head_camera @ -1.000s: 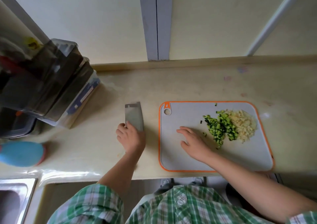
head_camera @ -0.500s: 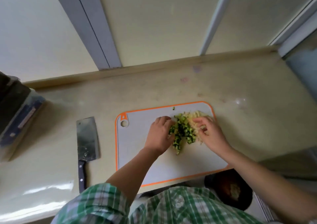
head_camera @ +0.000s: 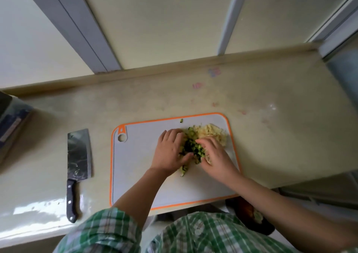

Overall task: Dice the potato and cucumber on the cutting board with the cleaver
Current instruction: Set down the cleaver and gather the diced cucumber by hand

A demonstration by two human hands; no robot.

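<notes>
A grey cutting board [head_camera: 139, 165] with an orange rim lies on the beige counter. On its right half is a heap of diced cucumber [head_camera: 191, 148], with diced potato [head_camera: 213, 133] just behind and to the right of it. My left hand [head_camera: 169, 151] presses against the cucumber heap from the left. My right hand [head_camera: 215, 157] presses in from the right, its fingers bent over the dice. Much of the heap is hidden between the hands. The cleaver [head_camera: 79, 153] lies flat on the counter left of the board, black handle toward me, touched by neither hand.
One stray cucumber bit [head_camera: 181, 120] sits near the board's far edge. A clear container [head_camera: 11, 120] stands at the far left of the counter. A dark bowl [head_camera: 251, 216] sits below the counter's front edge on the right. The wall runs close behind.
My left hand let go of the cleaver on the counter and moved onto the board. Both hands have closed in on the cucumber heap from either side.
</notes>
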